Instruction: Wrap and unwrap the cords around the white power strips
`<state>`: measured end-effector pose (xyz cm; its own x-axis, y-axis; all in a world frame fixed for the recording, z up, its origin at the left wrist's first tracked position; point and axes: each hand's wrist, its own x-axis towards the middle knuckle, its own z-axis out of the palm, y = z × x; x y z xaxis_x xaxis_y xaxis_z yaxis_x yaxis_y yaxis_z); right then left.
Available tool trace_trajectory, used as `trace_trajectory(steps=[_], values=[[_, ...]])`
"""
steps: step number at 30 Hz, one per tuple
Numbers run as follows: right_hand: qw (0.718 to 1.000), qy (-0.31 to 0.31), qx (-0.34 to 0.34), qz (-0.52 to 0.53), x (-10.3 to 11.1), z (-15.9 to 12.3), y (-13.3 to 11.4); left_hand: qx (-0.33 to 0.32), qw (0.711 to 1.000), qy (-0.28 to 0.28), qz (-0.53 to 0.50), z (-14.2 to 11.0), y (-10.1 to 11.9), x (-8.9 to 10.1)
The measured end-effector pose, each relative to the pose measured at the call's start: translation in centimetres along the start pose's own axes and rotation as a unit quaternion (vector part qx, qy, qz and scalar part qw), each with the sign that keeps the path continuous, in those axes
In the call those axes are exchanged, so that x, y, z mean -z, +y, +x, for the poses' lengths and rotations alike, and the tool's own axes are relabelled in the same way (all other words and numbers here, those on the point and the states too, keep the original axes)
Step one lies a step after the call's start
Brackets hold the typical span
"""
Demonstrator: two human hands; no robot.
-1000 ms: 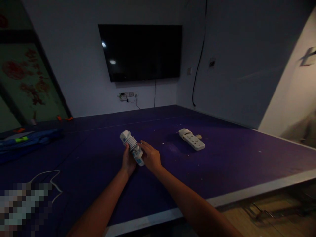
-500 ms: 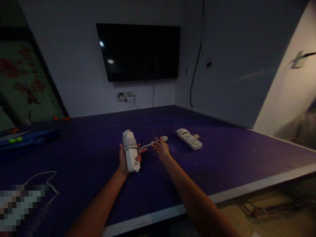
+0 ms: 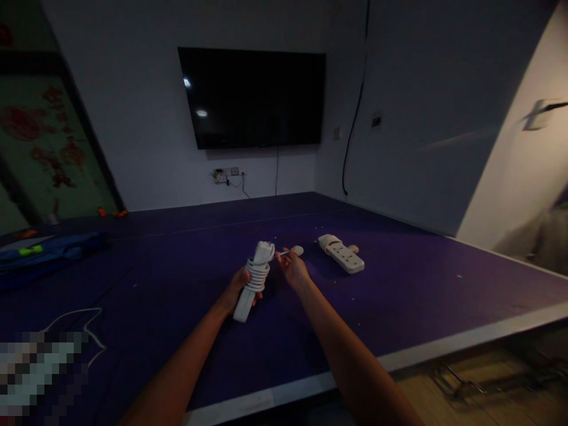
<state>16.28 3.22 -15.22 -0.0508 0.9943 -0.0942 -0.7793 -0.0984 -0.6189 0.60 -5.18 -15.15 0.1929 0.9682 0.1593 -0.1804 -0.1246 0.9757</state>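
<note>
My left hand (image 3: pixel 237 290) grips a white power strip (image 3: pixel 244 306) turned on its side and tilted. Several turns of its white cord (image 3: pixel 257 276) are wound about the strip's middle and upper part. To the right, my right hand (image 3: pixel 293 269) pinches the free end of that cord close to the pale plug (image 3: pixel 299 251), which sticks out past the fingers. A second white power strip (image 3: pixel 348 258), cord wrapped round its far end, lies on the purple surface (image 3: pixel 399 296) just right of my right hand. Its sockets face up.
Blue cloth (image 3: pixel 66 245) with a bright yellow-green item (image 3: pixel 30 251) lies at the left. A thin white cable (image 3: pixel 95 331) curves near a pixelated patch at lower left. A dark television (image 3: pixel 257 97) hangs on the far wall. A pale edge (image 3: pixel 310 384) borders the surface.
My left hand has turned the power strip onto its side and tilted its top rightward, towards my right hand. The stretch of cord between the hands is shorter. The second strip stays put.
</note>
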Motion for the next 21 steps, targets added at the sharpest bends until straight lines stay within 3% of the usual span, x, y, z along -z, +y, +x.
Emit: trace_trajectory(steps=[2,4,9,15,21], values=[[1.000,-0.019,-0.015,-0.004,-0.3,-0.1,-0.2,-0.102,0.989,0.062,0.082,-0.2,0.4,-0.3],[0.998,-0.050,-0.018,-0.018,-0.5,-0.3,-0.4,-0.148,0.961,0.121,0.200,-0.6,0.8,-0.5],[0.993,-0.093,0.024,-0.065,-0.5,-0.5,-1.2,-0.095,0.881,0.173,0.429,-1.2,0.8,-0.6],[0.990,-0.092,0.057,-0.095,-0.1,-0.4,-1.3,-0.088,0.817,0.213,0.528,-0.4,0.5,-0.6],[0.993,-0.028,0.086,-0.078,1.0,0.4,-1.9,0.005,0.717,0.263,0.645,0.0,0.9,0.4]])
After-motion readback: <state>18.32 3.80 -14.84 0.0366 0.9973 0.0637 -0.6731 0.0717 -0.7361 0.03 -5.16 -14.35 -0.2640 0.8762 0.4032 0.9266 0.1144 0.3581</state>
